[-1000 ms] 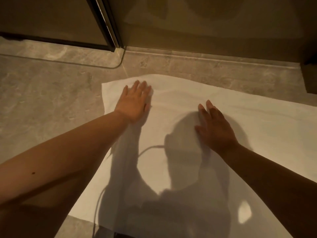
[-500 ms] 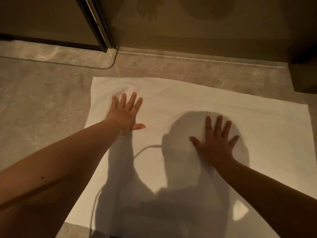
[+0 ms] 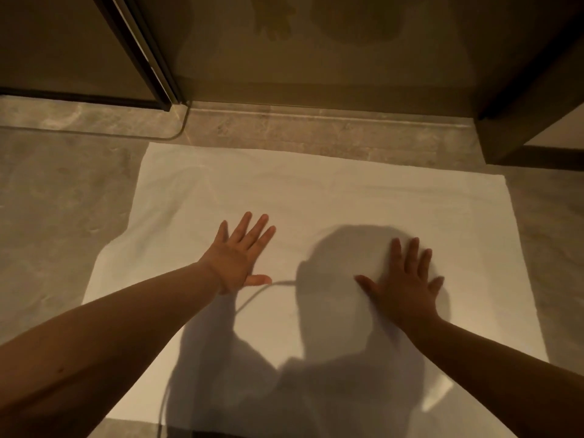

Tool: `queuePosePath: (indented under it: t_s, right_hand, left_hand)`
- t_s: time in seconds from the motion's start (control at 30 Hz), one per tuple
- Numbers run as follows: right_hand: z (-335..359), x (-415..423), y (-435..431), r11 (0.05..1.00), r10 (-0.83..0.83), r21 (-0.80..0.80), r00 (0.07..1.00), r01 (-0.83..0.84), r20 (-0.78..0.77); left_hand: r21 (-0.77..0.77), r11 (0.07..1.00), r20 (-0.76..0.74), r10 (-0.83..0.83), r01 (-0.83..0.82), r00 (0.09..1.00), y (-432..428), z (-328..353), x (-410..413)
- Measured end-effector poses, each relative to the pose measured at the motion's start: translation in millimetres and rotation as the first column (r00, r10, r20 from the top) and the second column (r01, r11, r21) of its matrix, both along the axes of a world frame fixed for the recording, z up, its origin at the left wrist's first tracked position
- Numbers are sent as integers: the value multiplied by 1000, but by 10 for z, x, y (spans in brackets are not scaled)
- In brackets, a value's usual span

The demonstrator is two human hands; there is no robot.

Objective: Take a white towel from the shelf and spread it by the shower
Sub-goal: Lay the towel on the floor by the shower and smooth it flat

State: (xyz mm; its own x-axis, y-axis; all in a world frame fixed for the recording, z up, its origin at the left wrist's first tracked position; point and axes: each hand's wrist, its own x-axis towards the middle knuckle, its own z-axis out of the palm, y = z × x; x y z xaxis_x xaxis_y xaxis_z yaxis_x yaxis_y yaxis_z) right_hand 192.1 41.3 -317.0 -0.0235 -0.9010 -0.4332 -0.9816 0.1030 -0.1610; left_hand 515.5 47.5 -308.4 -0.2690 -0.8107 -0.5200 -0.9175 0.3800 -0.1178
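A white towel (image 3: 363, 197) lies spread flat on the grey stone floor, its far edge just short of the shower's threshold (image 3: 316, 118). My left hand (image 3: 237, 257) presses palm down on the towel's middle left, fingers straight and fanned. My right hand (image 3: 404, 279) presses flat on the towel to the right of centre, fingers spread too, inside my own shadow. Neither hand grips the cloth. The towel's near edge runs under my arms.
A glass shower door with a dark frame (image 3: 142, 52) stands at the back left. A dark wall or cabinet corner (image 3: 537, 105) closes the back right. Grey stone floor (image 3: 57, 200) surrounds the towel on both sides.
Both hands have slid back toward me across the towel, fingers fanning out. The towel's left side and far edge now lie smoother and wider.
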Motion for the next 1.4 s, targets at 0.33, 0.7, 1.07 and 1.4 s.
queuePosePath:
  t_s: [0.33, 0.7, 1.07, 1.4]
  right_hand:
    - [209, -501, 38, 971, -159, 176, 987, 159, -15]
    - [256, -764, -112, 972, -128, 197, 992, 128, -17]
    - [202, -810, -214, 976, -117, 181, 993, 120, -27]
    - [123, -531, -73, 990, 27, 140, 997, -17, -70]
  left_hand:
    - [138, 989, 76, -68, 57, 995, 218, 40, -484]
    - [155, 988, 105, -39, 23, 994, 168, 126, -795]
    - [141, 990, 81, -14, 3, 997, 116, 56, -814]
    - [92, 956, 130, 267, -280, 955, 194, 67, -271]
